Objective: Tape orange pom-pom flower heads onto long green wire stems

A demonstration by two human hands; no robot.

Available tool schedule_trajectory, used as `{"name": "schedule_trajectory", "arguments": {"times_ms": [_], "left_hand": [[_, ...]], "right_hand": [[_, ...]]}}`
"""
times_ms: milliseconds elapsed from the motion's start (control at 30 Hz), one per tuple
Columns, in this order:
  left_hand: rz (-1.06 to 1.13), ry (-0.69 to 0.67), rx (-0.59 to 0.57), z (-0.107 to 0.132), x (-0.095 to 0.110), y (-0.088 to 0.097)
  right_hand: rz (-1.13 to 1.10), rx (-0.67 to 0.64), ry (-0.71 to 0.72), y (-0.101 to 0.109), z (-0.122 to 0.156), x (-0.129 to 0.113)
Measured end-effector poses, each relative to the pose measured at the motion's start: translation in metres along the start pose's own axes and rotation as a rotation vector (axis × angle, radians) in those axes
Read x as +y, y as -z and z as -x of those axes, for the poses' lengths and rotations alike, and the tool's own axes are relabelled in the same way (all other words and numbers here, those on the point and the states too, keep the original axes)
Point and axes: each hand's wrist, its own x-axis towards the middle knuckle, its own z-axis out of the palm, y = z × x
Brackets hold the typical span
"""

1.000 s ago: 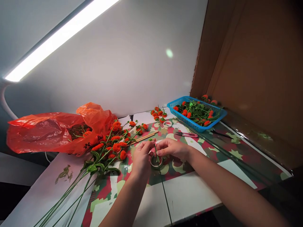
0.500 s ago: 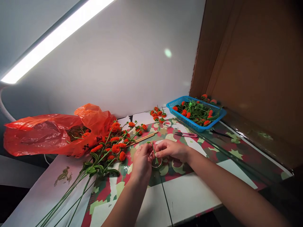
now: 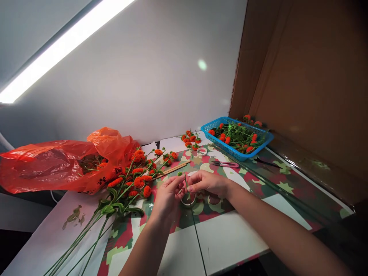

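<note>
My right hand (image 3: 208,183) pinches a thin green stem (image 3: 186,180) between thumb and fingers, held nearly upright over the table. Close on its left, my left hand (image 3: 168,193) is closed, with a small round green bud (image 3: 180,174) showing at its thumb tip. Whether the bud joins the stem is too small to tell. Just below the fingers a white ring, like a tape roll (image 3: 188,204), lies on the patterned mat. To the left are finished-looking orange fuzzy flowers (image 3: 139,182) on long green stems (image 3: 76,243).
A red plastic bag (image 3: 57,165) with more flowers lies at left. Behind my hands are wooden sticks (image 3: 172,169), a second white ring (image 3: 201,152), pink thread snips (image 3: 225,164) and loose flower heads (image 3: 191,138). A blue basket (image 3: 241,156) and black scissors (image 3: 268,163) sit at right.
My left hand has shifted slightly left, away from the right hand, so the green bud at its thumb shows more clearly. The right hand keeps its pinch on the stem. The view has shifted slightly.
</note>
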Motion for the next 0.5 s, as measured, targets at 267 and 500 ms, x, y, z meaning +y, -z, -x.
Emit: {"name": "schedule_trajectory", "arguments": {"times_ms": [267, 500], "left_hand": [[0.054, 0.021, 0.020, -0.0043, -0.0004, 0.0040], [0.080, -0.175, -0.028, 0.0016, -0.0084, -0.0028]], "right_hand": [[-0.027, -0.022, 0.025, -0.0012, 0.0008, -0.0022], [-0.044, -0.019, 0.046, -0.0017, 0.0008, -0.0024]]}}
